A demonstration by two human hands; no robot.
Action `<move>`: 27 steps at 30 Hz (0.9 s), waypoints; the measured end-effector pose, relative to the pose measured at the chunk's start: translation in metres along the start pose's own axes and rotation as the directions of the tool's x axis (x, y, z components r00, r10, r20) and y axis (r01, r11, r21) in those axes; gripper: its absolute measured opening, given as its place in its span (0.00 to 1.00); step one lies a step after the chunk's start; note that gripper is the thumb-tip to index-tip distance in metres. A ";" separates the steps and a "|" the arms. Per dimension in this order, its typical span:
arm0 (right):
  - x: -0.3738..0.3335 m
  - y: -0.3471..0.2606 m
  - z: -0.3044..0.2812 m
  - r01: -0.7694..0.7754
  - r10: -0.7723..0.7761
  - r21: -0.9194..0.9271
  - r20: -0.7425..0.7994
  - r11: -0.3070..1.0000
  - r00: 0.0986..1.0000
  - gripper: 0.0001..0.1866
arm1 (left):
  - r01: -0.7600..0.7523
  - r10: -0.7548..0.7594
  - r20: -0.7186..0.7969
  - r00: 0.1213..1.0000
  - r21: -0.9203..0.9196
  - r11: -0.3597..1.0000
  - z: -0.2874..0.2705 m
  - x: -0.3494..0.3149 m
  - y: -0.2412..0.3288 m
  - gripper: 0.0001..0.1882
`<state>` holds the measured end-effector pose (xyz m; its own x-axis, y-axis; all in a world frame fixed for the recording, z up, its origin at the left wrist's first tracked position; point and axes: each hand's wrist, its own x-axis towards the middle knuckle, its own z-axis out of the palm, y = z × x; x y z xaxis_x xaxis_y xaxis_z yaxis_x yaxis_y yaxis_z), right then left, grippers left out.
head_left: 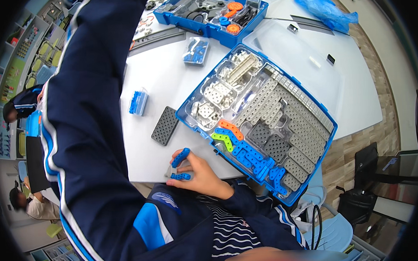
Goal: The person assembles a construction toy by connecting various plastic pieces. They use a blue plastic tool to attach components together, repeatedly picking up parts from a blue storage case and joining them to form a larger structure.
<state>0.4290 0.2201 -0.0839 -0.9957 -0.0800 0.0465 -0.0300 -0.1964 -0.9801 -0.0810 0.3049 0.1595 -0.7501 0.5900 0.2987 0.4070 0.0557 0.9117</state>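
Note:
My right hand (204,177) is closed at the table's near edge. Between its thumb and fingers is a small assembly of blue perforated beams (180,158) joined by a grey piece (170,170). My left arm (84,112), in a navy sleeve, stretches up past the top edge, so its hand is out of view. Just beyond the right hand lies a dark grey perforated plate (164,126). To the hand's right sits an open blue parts case (186,118). Grey beams, white connectors and blue, orange and green angled beams (222,141) fill its compartments.
Two small clear boxes of blue parts (138,102) (196,51) stand on the white table (156,91). Farther back is another blue case (233,37) with wheels and cables. The clear lid (303,56) and a blue plastic bag (322,11) lie right. Two people (23,103) (39,210) are at left.

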 end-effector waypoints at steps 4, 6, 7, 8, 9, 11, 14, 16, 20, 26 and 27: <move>0.011 0.004 -0.011 -0.021 0.024 -0.065 0.041 0.998 0.999 0.34 | -0.192 0.321 -0.106 0.941 0.615 0.765 0.020 0.072 -0.072 0.21; 0.014 0.007 -0.013 0.035 -0.039 -0.076 -0.049 0.996 0.998 0.34 | -0.248 0.324 0.013 0.946 0.671 0.698 0.034 0.097 -0.107 0.20; 0.016 0.008 -0.014 -0.014 0.011 -0.062 -0.042 0.998 0.999 0.34 | -0.209 0.199 0.092 0.976 0.658 0.723 0.040 0.110 -0.122 0.19; 0.015 0.009 -0.014 0.020 -0.023 -0.061 -0.054 0.998 0.998 0.33 | -0.196 0.295 0.022 0.955 0.796 0.573 0.050 0.117 -0.143 0.21; 0.015 0.010 -0.015 0.013 -0.016 -0.055 -0.047 0.998 0.999 0.32 | -0.122 0.355 -0.037 0.934 0.901 0.415 0.058 0.125 -0.160 0.24; 0.012 0.011 -0.019 -0.076 0.075 0.018 0.031 0.997 0.997 0.30 | -0.076 0.333 -0.118 0.936 0.853 0.516 0.069 0.139 -0.189 0.20; 0.014 0.012 -0.022 -0.180 0.178 0.042 0.046 0.983 0.983 0.32 | 0.060 0.154 -0.202 0.967 0.771 0.634 0.077 0.150 -0.215 0.20; 0.016 0.012 -0.024 -0.196 0.193 0.069 0.052 0.978 0.980 0.33 | -0.032 0.191 -0.097 0.977 0.816 0.578 0.077 0.148 -0.222 0.19; 0.015 0.014 -0.023 -0.230 0.223 0.143 0.061 0.963 0.973 0.34 | -0.051 0.196 -0.060 0.979 0.856 0.514 0.075 0.129 -0.225 0.20; 0.012 0.028 -0.021 -0.245 0.240 0.168 0.051 0.955 0.969 0.32 | -0.068 0.255 -0.050 0.966 0.898 0.436 0.090 0.115 -0.226 0.17; 0.012 0.030 -0.020 -0.216 0.212 0.188 0.041 0.958 0.976 0.31 | 0.011 0.226 -0.116 0.967 0.908 0.420 0.093 0.116 -0.224 0.13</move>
<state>0.4149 0.2327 -0.1168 -0.9750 -0.1595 -0.1548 0.2029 -0.3545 -0.9128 -0.2109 0.4360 -0.0360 -0.6942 0.4895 0.5277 0.6356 0.7610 0.1302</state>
